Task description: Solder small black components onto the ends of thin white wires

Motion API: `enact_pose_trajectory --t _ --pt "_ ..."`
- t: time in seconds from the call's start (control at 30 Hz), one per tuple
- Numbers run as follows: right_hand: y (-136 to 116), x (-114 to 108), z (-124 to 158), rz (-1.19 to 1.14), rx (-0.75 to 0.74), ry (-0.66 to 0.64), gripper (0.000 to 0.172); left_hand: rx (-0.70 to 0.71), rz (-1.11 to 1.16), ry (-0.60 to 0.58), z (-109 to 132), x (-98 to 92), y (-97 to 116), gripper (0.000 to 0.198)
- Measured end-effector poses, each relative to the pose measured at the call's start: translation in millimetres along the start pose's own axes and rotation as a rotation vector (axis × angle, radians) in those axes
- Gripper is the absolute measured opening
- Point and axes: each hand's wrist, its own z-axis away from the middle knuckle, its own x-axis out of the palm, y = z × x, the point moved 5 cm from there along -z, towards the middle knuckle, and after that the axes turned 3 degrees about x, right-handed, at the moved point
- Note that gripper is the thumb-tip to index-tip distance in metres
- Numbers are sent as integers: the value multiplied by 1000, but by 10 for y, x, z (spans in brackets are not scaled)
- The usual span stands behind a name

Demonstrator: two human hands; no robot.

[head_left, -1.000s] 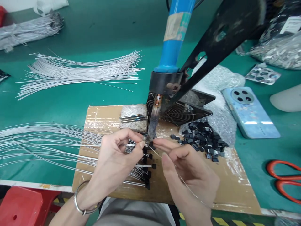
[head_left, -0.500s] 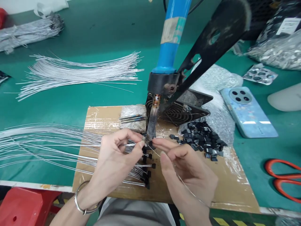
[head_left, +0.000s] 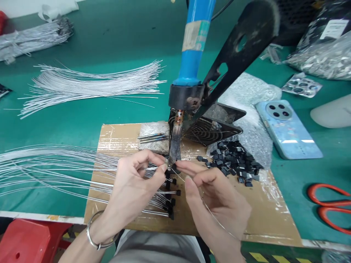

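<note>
My left hand (head_left: 138,182) pinches the end of a white wire at the tip of a blue-handled soldering iron (head_left: 190,58), which a black bracket holds upright. Thin solder wire (head_left: 219,222) runs across my right hand (head_left: 216,201), between its thumb and fingers, up to the iron's tip. The small part at the tip is mostly hidden by my fingertips. Under and beside my left hand lie white wires (head_left: 63,155) with black connectors (head_left: 170,212) on their ends, on a cardboard sheet (head_left: 219,223).
Loose black connectors (head_left: 237,160) are heaped right of a black fan (head_left: 208,128). A wrapped block (head_left: 155,140) stands behind my left hand. Farther out are a wire bundle (head_left: 93,84), a blue phone (head_left: 290,129), red-handled scissors (head_left: 326,208) and bubble wrap (head_left: 249,91).
The iron and its bracket appear slightly farther left. My right hand has shifted a little left, with the solder wire still in it; my left hand keeps its pinch.
</note>
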Motion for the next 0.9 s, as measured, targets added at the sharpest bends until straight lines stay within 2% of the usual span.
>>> enact_pose_trajectory --t 0.4,0.73,0.9 --pt "-4 2 -5 31 -68 -4 19 41 -5 13 10 -6 33 8" --pt "-9 -7 3 35 -31 -16 18 31 -10 8 8 -3 42 8" --pt "-6 -5 0 50 -74 -16 17 28 -19 6 11 1 39 7"
